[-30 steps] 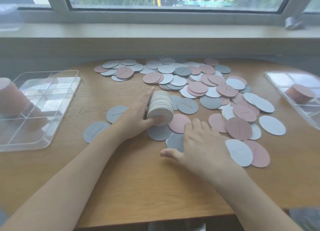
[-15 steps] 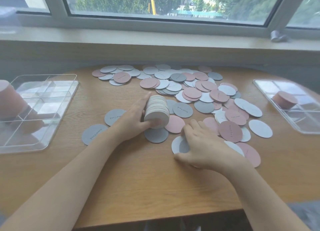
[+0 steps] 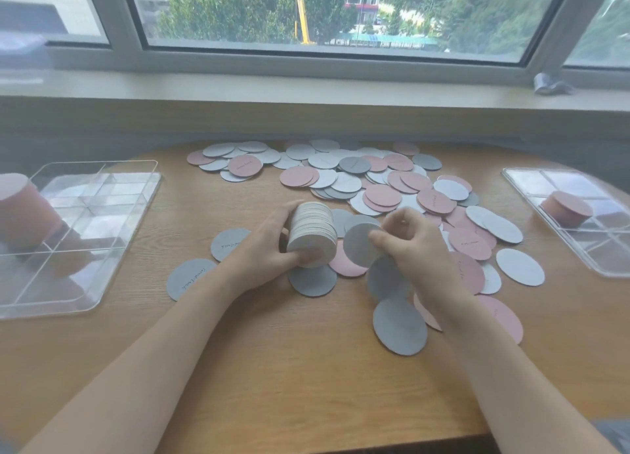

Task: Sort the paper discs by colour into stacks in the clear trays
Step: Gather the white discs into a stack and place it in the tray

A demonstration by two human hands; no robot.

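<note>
My left hand [image 3: 262, 252] grips a thick stack of pale discs [image 3: 312, 235], held on its side just above the table. My right hand [image 3: 412, 245] pinches a single grey disc [image 3: 358, 245] lifted right beside the stack. Several loose pink, white and grey discs [image 3: 381, 187] lie scattered over the table behind and around both hands. A clear tray [image 3: 85, 235] at the left holds a tall pink stack [image 3: 24, 211]. Another clear tray [image 3: 579, 215] at the right holds a short pink stack [image 3: 567, 208].
The wooden table [image 3: 306, 385] has a rounded far edge below a window sill [image 3: 306, 89]. Grey discs [image 3: 399, 327] lie near my right forearm, two more [image 3: 191, 278] by my left wrist. A small grey object [image 3: 552, 83] sits on the sill.
My right hand rose from the table with a grey disc and moved it beside the stack. The left hand kept holding the stack. The camera tilted upward.
</note>
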